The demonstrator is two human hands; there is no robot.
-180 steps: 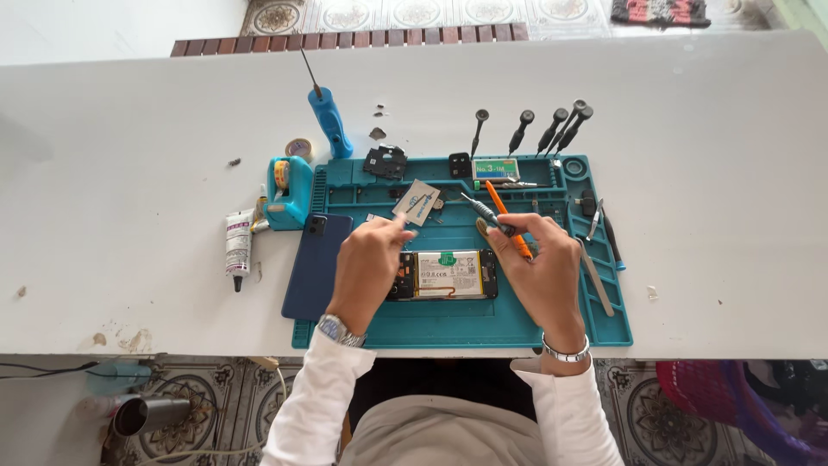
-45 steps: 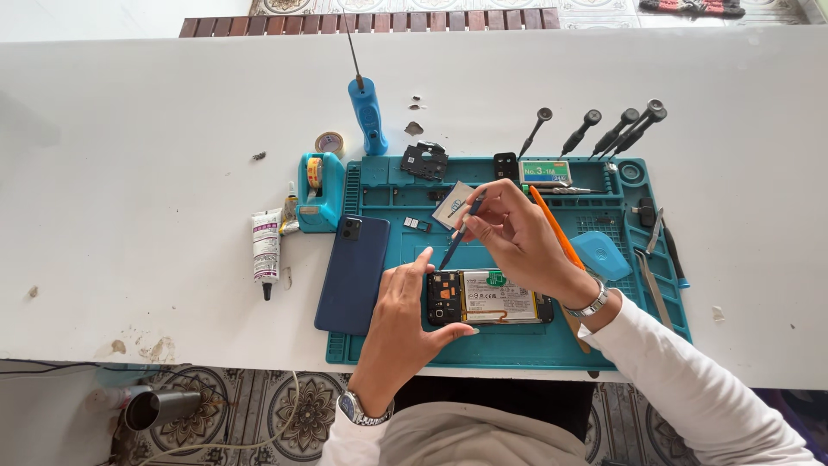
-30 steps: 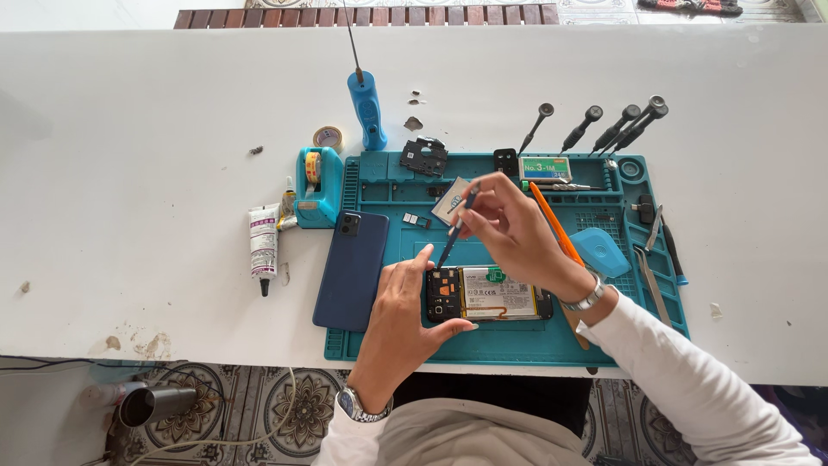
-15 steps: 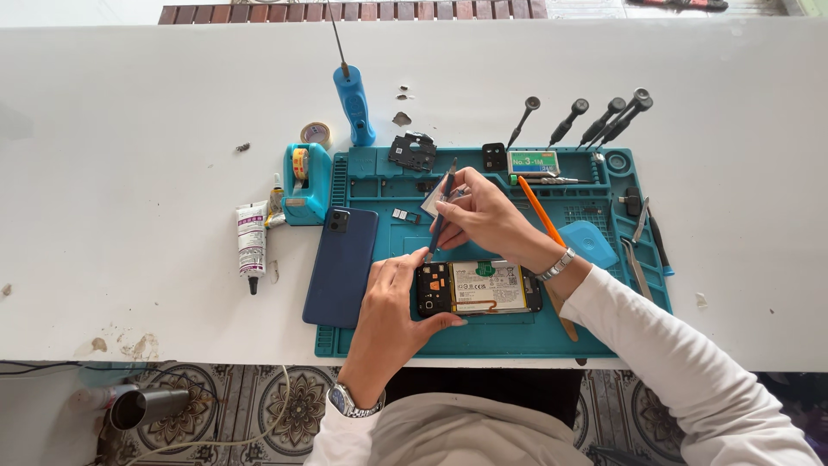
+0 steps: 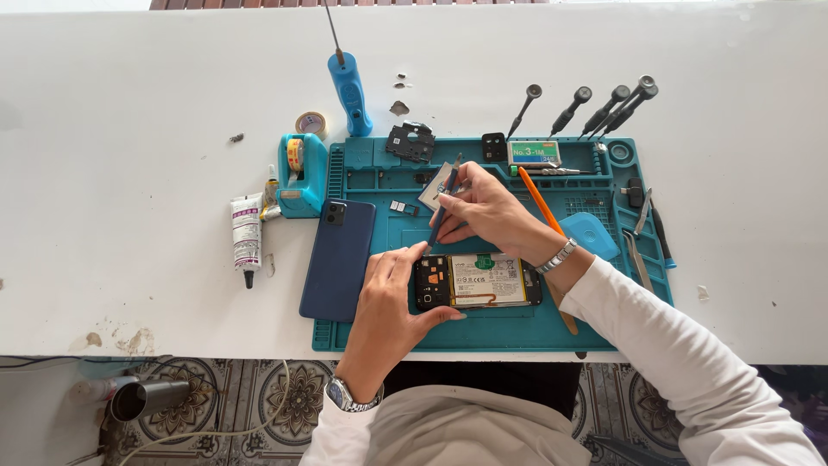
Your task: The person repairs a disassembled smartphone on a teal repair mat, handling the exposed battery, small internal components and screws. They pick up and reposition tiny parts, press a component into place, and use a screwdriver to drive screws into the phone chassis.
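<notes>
— White table (image 5: 129, 103) all round, and the teal mat (image 5: 483, 332) near its front edge carries the opened phone (image 5: 477, 281), just right of the blue back cover (image 5: 338, 259). Which way does it lie?

— Long axis left to right across the mat, camera end toward the left hand (image 5: 390, 298), which pinches that end between thumb and fingers.

— And the right hand (image 5: 487, 211)?

— Closed around a thin dark tool (image 5: 442, 212), tip down at the phone's top-left corner (exact contact too small to see).

— Risk?

— I'd judge a slip: the tip could skid onto the bare board, or the phone could twist if the pinch loosens.
</notes>
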